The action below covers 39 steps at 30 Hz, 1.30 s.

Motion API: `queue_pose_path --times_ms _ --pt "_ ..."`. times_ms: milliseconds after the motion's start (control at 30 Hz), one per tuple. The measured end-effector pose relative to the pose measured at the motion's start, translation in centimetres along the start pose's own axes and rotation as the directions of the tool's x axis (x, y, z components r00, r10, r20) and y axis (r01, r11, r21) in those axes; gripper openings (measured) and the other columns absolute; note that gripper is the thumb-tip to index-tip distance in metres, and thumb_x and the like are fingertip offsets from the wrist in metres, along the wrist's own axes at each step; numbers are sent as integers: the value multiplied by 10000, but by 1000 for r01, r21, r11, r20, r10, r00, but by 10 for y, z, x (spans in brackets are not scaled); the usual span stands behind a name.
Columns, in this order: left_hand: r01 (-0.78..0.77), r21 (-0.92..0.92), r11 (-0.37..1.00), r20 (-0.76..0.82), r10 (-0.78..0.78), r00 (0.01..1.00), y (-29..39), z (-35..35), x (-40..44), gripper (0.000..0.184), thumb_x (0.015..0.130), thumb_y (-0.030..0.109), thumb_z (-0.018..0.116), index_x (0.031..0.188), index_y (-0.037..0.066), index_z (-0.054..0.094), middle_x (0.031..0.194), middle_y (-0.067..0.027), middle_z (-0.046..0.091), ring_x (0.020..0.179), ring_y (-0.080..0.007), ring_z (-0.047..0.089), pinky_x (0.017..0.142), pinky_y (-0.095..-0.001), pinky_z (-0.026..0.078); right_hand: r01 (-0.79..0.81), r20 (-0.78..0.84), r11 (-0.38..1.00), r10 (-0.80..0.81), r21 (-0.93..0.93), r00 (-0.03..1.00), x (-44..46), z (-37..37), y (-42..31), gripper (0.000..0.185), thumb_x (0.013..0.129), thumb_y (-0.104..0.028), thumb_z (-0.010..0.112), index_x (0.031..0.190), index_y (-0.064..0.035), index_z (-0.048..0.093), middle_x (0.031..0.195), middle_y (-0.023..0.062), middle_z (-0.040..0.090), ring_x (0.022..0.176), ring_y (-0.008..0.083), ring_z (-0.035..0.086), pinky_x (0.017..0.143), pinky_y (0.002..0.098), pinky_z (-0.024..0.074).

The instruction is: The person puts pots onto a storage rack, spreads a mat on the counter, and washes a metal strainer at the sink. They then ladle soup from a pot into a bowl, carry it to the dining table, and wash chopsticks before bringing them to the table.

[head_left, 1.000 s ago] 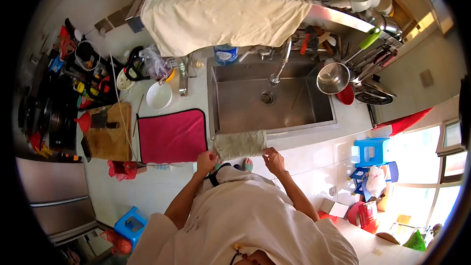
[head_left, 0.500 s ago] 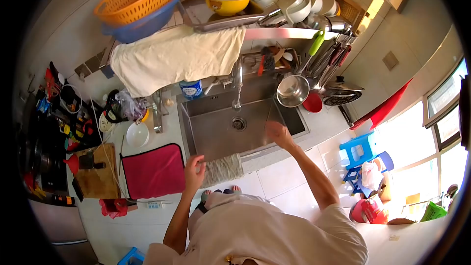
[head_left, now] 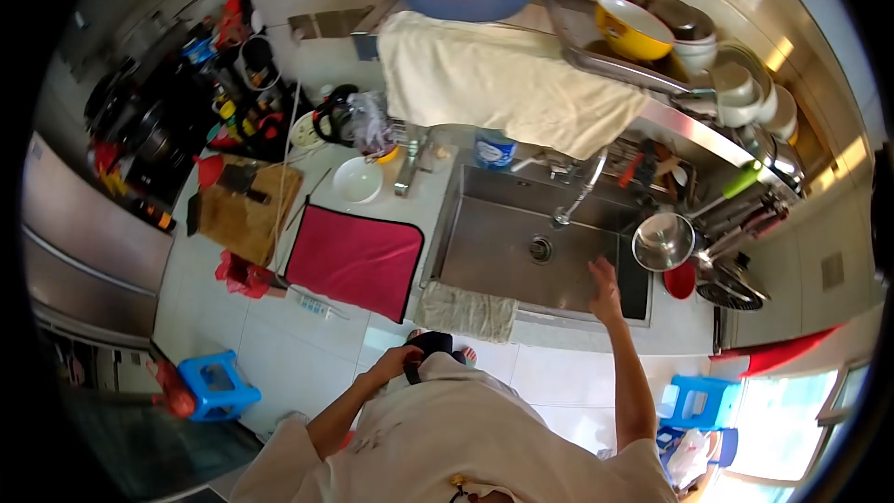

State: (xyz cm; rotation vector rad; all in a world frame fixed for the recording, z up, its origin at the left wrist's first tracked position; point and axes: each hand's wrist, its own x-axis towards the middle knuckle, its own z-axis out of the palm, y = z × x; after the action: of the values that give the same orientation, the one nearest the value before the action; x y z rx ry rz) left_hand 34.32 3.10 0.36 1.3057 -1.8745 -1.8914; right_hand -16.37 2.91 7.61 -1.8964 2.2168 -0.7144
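Observation:
My right hand (head_left: pixel 605 287) is raised over the front right part of the steel sink (head_left: pixel 503 265), its fingers apart and holding nothing. Low in front of my body, my left hand (head_left: pixel 399 360) is beside a dark item at my waist; its fingers are too small to make out. A light, wrinkled cloth (head_left: pixel 467 311) hangs over the sink's front edge, between the two hands and touched by neither. To the left of the sink lies a pink mat (head_left: pixel 355 258) with a black border.
A faucet (head_left: pixel 582 196) reaches over the sink. A steel pan (head_left: pixel 663 241) and red bowl (head_left: pixel 680 280) are at its right. A white bowl (head_left: pixel 358 181) and cutting board (head_left: pixel 248 215) are on the left counter. Above hangs a cream cloth (head_left: pixel 503 79); a blue stool (head_left: pixel 217 385) stands lower left.
Both hands have left the cloth at the sink's edge. My right hand has moved up and right over the sink; my left hand has dropped to my waist. The view has shifted.

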Motion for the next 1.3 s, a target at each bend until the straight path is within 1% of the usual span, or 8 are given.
queue_pose_path --times_ms 67,167,333,567,933,1033,1233,1300 --pt "51 32 998 -30 -50 998 7 -3 -12 310 820 48 633 1123 21 576 982 -113 655 930 -192 628 830 -305 485 232 -17 973 -232 -2 973 4 8 -10 663 653 51 638 1291 -44 488 1342 149 460 1141 279 542 939 338 449" --pt "49 115 992 -22 -47 999 14 -18 -8 298 808 41 632 1102 19 587 982 -122 654 930 -201 632 830 -312 486 70 303 970 -142 235 942 19 -7 -36 630 662 15 633 1272 -70 502 1359 188 434 1284 320 393 1054 375 348" --pt "-57 247 967 -271 126 954 -5 -77 22 233 805 99 638 1033 51 630 903 -111 666 870 -246 646 766 -340 502 -43 495 958 -107 282 862 37 7 -33 508 754 8 596 1254 -42 517 1238 165 557 1073 259 579 882 337 469" --pt "169 537 826 -766 395 507 -27 -317 99 184 825 2 502 973 -5 612 926 -206 613 871 -377 591 779 -433 489 -159 647 972 7 176 762 23 59 -59 340 771 -42 628 1110 -50 602 974 139 656 846 258 644 742 366 503" --pt "538 721 437 -691 396 605 -54 -430 246 304 827 63 507 1125 14 537 1006 -196 593 941 -339 588 823 -424 478 -211 806 969 20 130 591 -15 95 -144 371 846 -108 594 1216 -97 568 1057 161 640 943 263 637 814 352 499" --pt "499 638 587 -723 234 650 -38 -442 248 406 827 83 529 1218 3 455 993 -194 608 920 -332 596 810 -418 481 -175 792 981 36 89 609 -26 92 -145 364 837 -117 601 1199 -92 582 1049 150 651 927 267 644 805 356 499" --pt "292 134 947 -897 -9 442 -2 -483 246 428 804 77 536 1209 3 418 890 -222 644 808 -373 627 704 -421 504 -163 808 978 -11 132 589 -38 99 -141 372 831 -134 606 1197 -73 575 1066 154 646 925 270 646 800 362 499" --pt "245 396 885 -913 351 207 -66 -511 292 322 831 57 477 1145 -14 453 796 -226 629 741 -375 629 677 -428 510 -149 787 978 -26 149 616 -35 106 -139 377 824 -157 608 1193 -90 576 1034 159 644 902 308 632 785 388 496"
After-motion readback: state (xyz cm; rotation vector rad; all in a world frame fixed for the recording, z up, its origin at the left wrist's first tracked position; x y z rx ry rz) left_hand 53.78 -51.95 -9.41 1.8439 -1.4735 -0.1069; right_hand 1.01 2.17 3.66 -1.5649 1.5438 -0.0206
